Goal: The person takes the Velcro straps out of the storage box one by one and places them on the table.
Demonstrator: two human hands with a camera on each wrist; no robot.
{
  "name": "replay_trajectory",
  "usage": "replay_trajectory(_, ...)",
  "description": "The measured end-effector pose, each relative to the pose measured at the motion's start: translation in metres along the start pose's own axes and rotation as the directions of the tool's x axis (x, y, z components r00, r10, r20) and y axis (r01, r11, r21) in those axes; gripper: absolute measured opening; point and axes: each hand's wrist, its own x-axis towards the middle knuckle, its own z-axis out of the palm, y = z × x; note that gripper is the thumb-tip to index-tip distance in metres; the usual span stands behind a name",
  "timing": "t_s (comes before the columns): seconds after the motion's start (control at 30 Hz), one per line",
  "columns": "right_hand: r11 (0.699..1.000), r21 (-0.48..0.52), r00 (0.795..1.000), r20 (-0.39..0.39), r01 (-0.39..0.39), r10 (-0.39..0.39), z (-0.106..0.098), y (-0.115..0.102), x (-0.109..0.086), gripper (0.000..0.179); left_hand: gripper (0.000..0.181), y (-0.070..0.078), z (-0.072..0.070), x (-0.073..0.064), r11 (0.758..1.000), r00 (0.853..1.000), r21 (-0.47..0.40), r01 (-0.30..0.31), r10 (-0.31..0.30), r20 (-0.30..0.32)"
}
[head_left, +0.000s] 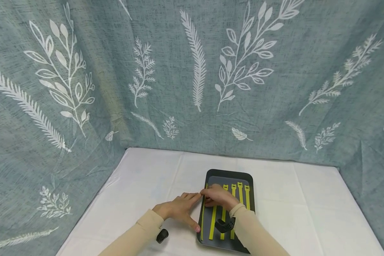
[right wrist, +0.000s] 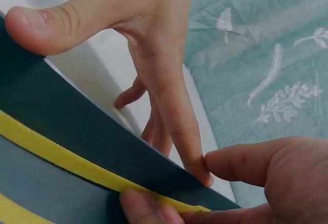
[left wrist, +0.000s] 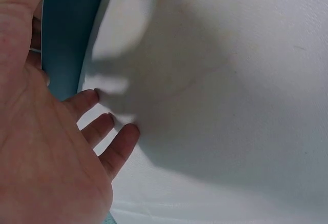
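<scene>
Straps (head_left: 223, 214), yellow and slim, lie in the lower middle of the frame, just right of centre. Behind everything hangs a blue-green curtain (head_left: 166, 71) with white leaf prints, and below it spreads the white surface (head_left: 284, 199). On that sits a dark tray (head_left: 229, 174), its long side running up the frame, which seems chosen so that the straps can lie at full length.

Of the two hands, the left hand (head_left: 179, 206) is spread at the tray's left side, thumb and index finger touching the rim, probably to brace it; it grasps no strap. The right hand (head_left: 219, 196) reaches in across the tray, fingers curled at the leftmost strap (right wrist: 59, 151) and apparently pinching it against the left wall, near the left index fingertip.

That strap stands on edge along the wall. Five more lie to its right, roughly parallel with gaps between, likely so each stays separate. They look flat and flexible; four squarish, slotted heads (head_left: 233, 186) show towards the tray's upper end.
</scene>
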Motion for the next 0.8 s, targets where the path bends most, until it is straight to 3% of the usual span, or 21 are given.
replay_trajectory(0.4, 0.993, 0.112, 0.994, -0.113, 0.02, -0.007, -0.002, 0.008, 0.004, 0.027, 0.123, 0.005, -0.002, -0.002, 1.0, 1.0, 0.018, -0.002, 0.001, 0.015)
replay_trajectory(0.8, 0.981, 0.191, 0.997, -0.075, 0.021, -0.007, -0.007, 0.012, 0.002, 0.027, 0.126, 0.004, -0.002, 0.0, 1.0, 1.0, -0.017, 0.012, -0.012, 0.027)
